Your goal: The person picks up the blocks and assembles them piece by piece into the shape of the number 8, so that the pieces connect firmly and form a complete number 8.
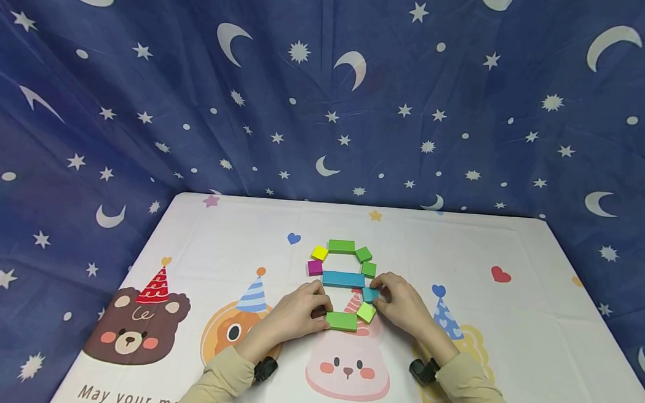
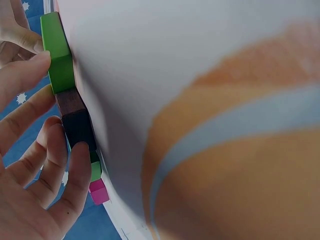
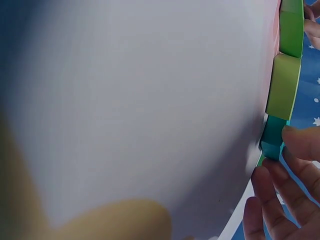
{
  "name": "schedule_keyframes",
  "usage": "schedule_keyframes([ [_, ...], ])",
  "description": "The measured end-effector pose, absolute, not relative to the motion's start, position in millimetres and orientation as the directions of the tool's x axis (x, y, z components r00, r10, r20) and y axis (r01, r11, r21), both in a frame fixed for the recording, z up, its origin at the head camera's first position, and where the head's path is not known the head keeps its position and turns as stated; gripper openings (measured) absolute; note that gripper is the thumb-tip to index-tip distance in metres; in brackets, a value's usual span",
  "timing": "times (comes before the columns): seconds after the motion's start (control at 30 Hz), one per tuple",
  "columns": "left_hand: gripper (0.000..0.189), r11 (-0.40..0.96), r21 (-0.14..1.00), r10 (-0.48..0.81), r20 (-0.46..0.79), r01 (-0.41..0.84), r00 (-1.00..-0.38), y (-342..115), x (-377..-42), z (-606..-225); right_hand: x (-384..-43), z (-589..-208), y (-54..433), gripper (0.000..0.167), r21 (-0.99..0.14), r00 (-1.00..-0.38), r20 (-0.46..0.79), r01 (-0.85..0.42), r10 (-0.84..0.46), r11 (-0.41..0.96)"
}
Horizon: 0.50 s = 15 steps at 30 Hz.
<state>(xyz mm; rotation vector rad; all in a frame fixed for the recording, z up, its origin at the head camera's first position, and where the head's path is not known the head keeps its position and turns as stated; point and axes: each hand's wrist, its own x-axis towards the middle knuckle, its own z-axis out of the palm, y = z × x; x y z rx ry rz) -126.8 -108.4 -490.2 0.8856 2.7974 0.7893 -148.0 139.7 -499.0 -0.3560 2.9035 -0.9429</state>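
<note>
On the table, colored wooden blocks form a figure like an 8. My right hand (image 1: pixel 402 302) pinches a small blue block (image 1: pixel 370 295) between thumb and fingers at its right side. Beside that block lies a lime cube (image 1: pixel 366 312), then a long green block (image 1: pixel 341 321) at the near end. At the green block's left end, my left hand (image 1: pixel 302 308) curls its fingers round a dark block (image 2: pixel 77 125), mostly hidden in the head view. Its thumb touches the green block. A long blue block (image 1: pixel 343 280) crosses the figure's middle.
Beyond the long blue block, a magenta cube (image 1: pixel 315 267), a yellow cube (image 1: pixel 320 253), a long green block (image 1: pixel 341 246) and two green cubes make the far loop. A white cloth (image 1: pixel 541 338) with cartoon animals covers the table. A blue starry curtain (image 1: pixel 284 100) hangs behind.
</note>
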Motion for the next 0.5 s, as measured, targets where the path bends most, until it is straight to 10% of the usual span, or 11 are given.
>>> schedule_keyframes([
  [0.5, 0.016, 0.701, 0.493, 0.567, 0.053, 0.516, -0.822, -108.2, -126.9, -489.6, -146.8, -498.9, 141.8, 0.028, -0.582, -0.974, 0.007, -0.187, -0.225, 0.792],
])
